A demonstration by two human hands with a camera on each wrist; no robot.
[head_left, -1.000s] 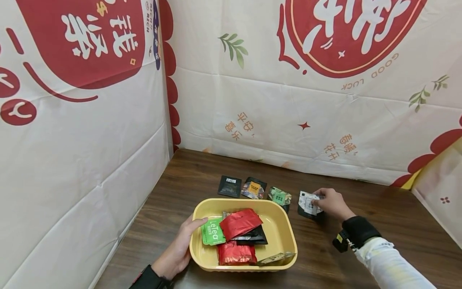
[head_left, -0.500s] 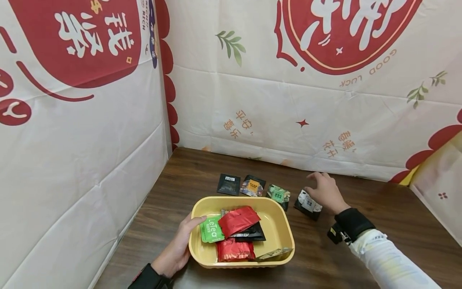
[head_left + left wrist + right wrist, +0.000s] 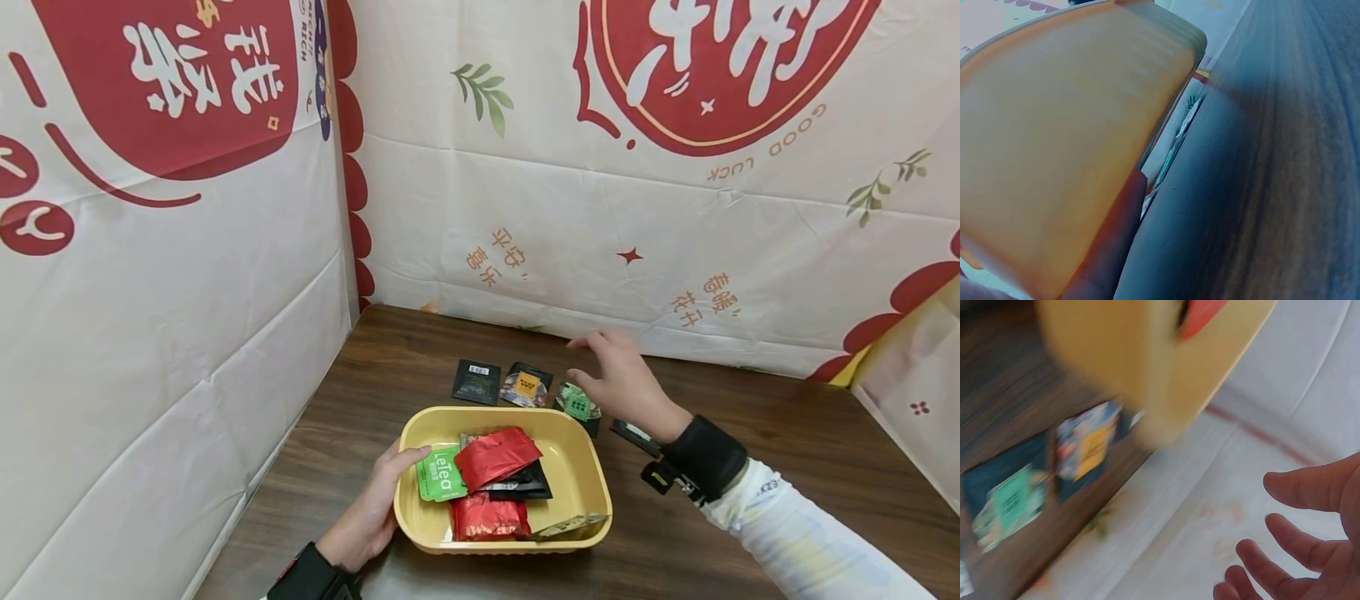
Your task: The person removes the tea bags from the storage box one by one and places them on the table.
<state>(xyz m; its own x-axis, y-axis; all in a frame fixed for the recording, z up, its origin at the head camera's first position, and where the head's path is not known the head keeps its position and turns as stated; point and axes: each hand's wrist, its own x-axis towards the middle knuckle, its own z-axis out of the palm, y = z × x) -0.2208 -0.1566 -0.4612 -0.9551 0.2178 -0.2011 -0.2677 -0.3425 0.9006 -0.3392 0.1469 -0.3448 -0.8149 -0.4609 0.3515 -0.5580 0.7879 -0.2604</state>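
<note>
My left hand (image 3: 369,506) grips a yellow plastic basket (image 3: 596,475) at its left side, thumb over the rim; in the left wrist view, its fingers pass under the basket (image 3: 1072,125). Inside lie a green LeTea sachet (image 3: 441,476), red foil sachets (image 3: 498,460), a black one (image 3: 536,483) and a patterned one leaning at the right. My right hand (image 3: 621,379) is in the air with fingers spread, holding nothing. Near it on the table are a green-labelled sachet (image 3: 579,405) and a dark sachet (image 3: 636,435) partly hidden by the wrist.
Left of the green-labelled sachet lie an orange-labelled sachet (image 3: 527,386) and a black sachet with a barcode (image 3: 476,382), in a row behind the basket. The brown wooden table (image 3: 787,433) meets printed cloth walls (image 3: 450,192) at the back and sides.
My right hand has let go of the rightmost sachet and moved left, over toward the green-labelled sachet. The left hand and basket have stayed nearly still.
</note>
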